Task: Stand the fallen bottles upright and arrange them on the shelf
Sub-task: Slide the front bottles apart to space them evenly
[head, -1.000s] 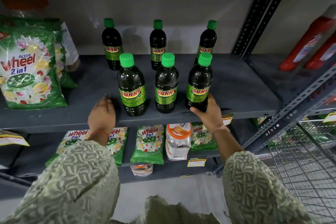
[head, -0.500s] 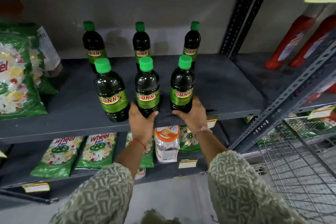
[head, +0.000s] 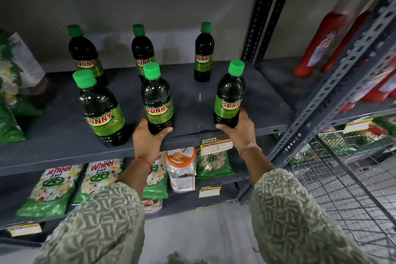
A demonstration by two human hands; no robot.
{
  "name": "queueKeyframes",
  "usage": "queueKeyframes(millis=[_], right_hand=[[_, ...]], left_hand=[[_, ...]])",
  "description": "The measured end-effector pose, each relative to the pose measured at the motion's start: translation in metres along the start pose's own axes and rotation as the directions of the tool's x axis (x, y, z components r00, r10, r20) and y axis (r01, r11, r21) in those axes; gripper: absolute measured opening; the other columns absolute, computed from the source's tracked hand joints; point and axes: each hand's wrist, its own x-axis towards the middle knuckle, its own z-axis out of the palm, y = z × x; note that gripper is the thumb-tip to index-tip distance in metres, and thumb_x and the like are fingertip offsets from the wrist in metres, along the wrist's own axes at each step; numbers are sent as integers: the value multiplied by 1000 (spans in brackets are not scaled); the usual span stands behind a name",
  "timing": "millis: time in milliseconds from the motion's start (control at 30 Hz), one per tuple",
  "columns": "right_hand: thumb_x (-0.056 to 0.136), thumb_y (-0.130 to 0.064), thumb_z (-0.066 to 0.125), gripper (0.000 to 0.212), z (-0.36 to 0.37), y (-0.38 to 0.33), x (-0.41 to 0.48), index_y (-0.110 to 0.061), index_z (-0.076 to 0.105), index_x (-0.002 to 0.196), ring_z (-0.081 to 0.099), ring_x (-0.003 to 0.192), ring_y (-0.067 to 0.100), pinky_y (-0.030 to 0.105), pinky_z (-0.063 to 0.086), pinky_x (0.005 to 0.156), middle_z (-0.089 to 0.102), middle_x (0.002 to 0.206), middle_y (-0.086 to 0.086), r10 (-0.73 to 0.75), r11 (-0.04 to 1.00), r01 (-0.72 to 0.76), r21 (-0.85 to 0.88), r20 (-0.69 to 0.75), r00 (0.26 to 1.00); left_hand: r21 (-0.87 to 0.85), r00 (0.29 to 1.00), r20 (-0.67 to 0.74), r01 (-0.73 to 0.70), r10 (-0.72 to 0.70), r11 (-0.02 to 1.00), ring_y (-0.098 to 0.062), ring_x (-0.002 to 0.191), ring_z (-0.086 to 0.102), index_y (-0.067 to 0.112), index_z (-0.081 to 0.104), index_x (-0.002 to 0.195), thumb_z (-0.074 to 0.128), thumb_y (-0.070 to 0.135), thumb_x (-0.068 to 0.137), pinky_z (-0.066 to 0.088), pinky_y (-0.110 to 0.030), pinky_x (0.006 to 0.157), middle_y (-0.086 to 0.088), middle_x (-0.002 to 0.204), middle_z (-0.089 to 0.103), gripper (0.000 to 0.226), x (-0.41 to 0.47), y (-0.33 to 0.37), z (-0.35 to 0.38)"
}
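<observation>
Left hand (head: 150,135) fingers wrap the base of the front middle bottle (head: 158,100), right hand (head: 237,128) grips the front right bottle (head: 228,100); both upright near the shelf (head: 64,135) edge, apparently for spacing.

Premises are a retail shop, specifically a supermarket aisle. Evidence: grey slotted-steel shelving (head: 214,100) stocked with identical Sunny bottles (head: 158,103) and Wheel detergent packets (head: 53,191), a shelf-edge price tag (head: 216,146) printed "SUPER MARKET", and a wire basket (head: 342,182) alongside.
</observation>
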Motion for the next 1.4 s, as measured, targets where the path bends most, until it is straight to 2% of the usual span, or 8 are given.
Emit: queueKeyframes(millis=[200,333,433,533,733,900,1167,1400], right_hand=[[62,-19,82,76,1,3,1,-8,43,126,53,116,28,37,44,98,59,122,13,32,999,-32,22,36,999],[62,-23,83,104,10,0,-27,-10,18,142,25,138,27,42,24,115,27,149,15,103,988,-93,121,-77,992],[73,-30,73,78,35,-12,-86,-5,34,134,30,128,34,46,30,107,31,138,26,-70,995,87,50,-279,958],[71,-32,75,72,70,-35,-102,-5,40,127,43,117,37,46,43,98,39,130,24,-225,973,227,37,-56,973],[54,-14,86,89,106,-86,-31,-6,38,128,45,123,26,33,38,100,48,132,15,-89,989,43,140,340,936],[58,-10,84,65,120,-92,-34,-5,48,111,54,99,18,23,38,79,61,114,13,-67,989,29,144,271,960],[59,-20,83,70,142,-95,-41,-9,47,118,56,109,26,29,44,89,61,117,12,-112,989,83,119,264,958],[62,-18,82,66,140,-97,-46,-8,48,117,56,107,24,26,41,85,61,116,13,-101,990,71,124,251,963]], left_hand=[[-14,999,37,-1,2,1000,-29,113,56,8,50,122,78,21,67,45,-37,98,-16,121,62,62,0,2,-1],[-58,1000,10,-2,2,998,-23,102,57,4,49,123,74,18,73,47,-35,93,-16,115,62,57,-13,3,-10],[20,956,-277,-99,101,995,-33,90,51,-6,50,110,73,25,72,47,-43,85,-20,97,53,54,-37,-10,-27],[104,851,-517,-41,90,994,-42,107,43,-13,45,111,79,33,63,33,-41,93,-35,111,47,75,-38,-25,-48],[117,955,-283,127,-90,985,-29,124,49,9,41,131,81,31,61,11,-44,117,-13,130,58,83,-3,-41,-75],[152,955,-295,92,-44,984,-30,112,58,5,53,118,81,29,62,1,-39,119,-14,114,68,66,0,-47,-85],[201,932,-353,160,-81,966,-37,112,58,1,53,111,82,30,61,2,-39,120,-21,111,67,65,21,-67,-133],[125,939,-318,182,-135,975,-39,123,46,6,53,115,83,31,58,32,-50,112,-20,118,64,69,26,-75,-147]])
